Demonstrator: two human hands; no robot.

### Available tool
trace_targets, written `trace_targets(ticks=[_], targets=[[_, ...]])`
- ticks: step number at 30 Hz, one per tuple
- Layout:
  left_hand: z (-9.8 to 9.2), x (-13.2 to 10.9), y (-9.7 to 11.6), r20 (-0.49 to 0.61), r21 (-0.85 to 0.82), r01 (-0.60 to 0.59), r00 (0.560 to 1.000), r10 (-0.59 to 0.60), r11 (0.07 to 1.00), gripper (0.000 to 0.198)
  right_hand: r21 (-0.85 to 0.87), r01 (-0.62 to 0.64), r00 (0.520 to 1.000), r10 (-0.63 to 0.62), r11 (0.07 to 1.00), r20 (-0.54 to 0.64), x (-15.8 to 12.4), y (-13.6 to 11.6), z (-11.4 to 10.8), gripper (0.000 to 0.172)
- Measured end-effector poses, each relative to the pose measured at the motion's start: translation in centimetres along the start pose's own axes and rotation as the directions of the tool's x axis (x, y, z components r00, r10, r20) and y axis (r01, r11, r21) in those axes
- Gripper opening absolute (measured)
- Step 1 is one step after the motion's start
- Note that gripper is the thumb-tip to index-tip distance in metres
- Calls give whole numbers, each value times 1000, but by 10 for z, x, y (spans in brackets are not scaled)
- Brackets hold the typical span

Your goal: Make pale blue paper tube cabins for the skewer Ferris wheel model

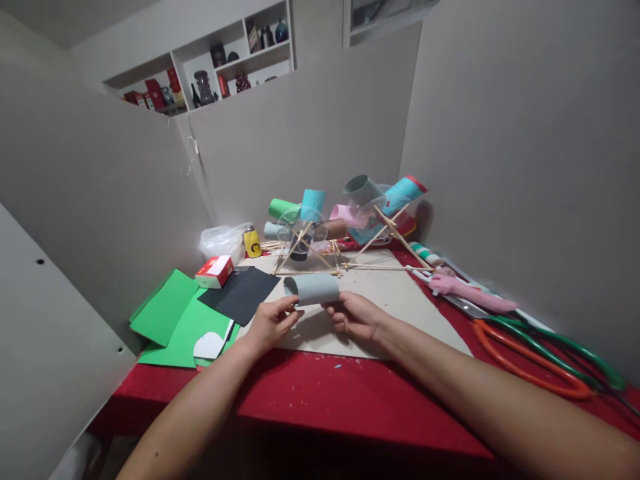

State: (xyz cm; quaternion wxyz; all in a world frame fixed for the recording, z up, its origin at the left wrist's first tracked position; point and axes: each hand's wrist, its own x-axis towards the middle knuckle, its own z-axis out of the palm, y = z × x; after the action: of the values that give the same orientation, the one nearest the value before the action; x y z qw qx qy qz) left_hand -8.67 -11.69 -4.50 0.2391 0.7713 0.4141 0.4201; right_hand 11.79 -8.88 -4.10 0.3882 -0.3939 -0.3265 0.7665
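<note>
A pale blue-grey paper tube (pixel 316 289) lies sideways between my hands, raised over the beige board (pixel 400 297). Fingers of my left hand (pixel 273 323) pinch its left end, near the dark opening. At the right end, my right hand (pixel 356 316) grips it with the fingers curled underneath. Just behind the tube stands a frame of thin wooden sticks (pixel 301 243) with a clear disc and several coloured tubes, among them a blue tube (pixel 313 205) and a green tube (pixel 284 209). A second stick frame (pixel 391 230) with more tubes is behind on the right.
On the left lie green sheets (pixel 167 307), black paper (pixel 243 293), a red and white box (pixel 214 272), a yellow item (pixel 253 242) and a plastic bag (pixel 225 241). Scissors (pixel 530 360) and a pink glue gun (pixel 473 293) lie right on the red table (pixel 320 400). Grey walls enclose the table.
</note>
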Motion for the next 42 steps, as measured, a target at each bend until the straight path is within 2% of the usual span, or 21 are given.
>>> trace_targets(ticks=[4, 11, 15, 19, 22, 25, 29, 36, 42], targets=[[-3, 2, 1, 56, 78, -19, 998, 15, 997, 23, -11, -56, 998, 56, 998, 30, -1, 2, 1, 16], [-6, 1, 7, 108, 234, -145, 987, 122, 961, 30, -4, -74, 997, 74, 997, 21, -2, 0, 1, 20], [-6, 1, 7, 135, 223, -149, 983, 121, 963, 33, 3, -80, 997, 80, 997, 22, -3, 1, 1, 22], [-3, 1, 9, 74, 68, -66, 995, 61, 995, 34, 18, -61, 998, 60, 998, 30, -6, 1, 4, 30], [-4, 4, 11, -11, -123, 81, 996, -83, 989, 38, 28, -37, 999, 36, 999, 38, -8, -1, 5, 33], [-9, 10, 8, -61, -349, 211, 967, -247, 913, 44, 36, -5, 1000, 4, 999, 25, -8, -5, 5, 33], [-17, 17, -3, -49, -577, 282, 925, -377, 767, 46, 23, 54, 998, -53, 998, -15, -6, -5, 3, 32], [-19, 19, -10, 29, -689, 332, 901, -433, 644, 44, -54, 241, 969, -244, 969, -45, -8, 1, 6, 30], [-18, 17, -7, 100, -681, 373, 900, -425, 630, 45, -155, 449, 889, -457, 880, -24, -11, 5, 10, 23]])
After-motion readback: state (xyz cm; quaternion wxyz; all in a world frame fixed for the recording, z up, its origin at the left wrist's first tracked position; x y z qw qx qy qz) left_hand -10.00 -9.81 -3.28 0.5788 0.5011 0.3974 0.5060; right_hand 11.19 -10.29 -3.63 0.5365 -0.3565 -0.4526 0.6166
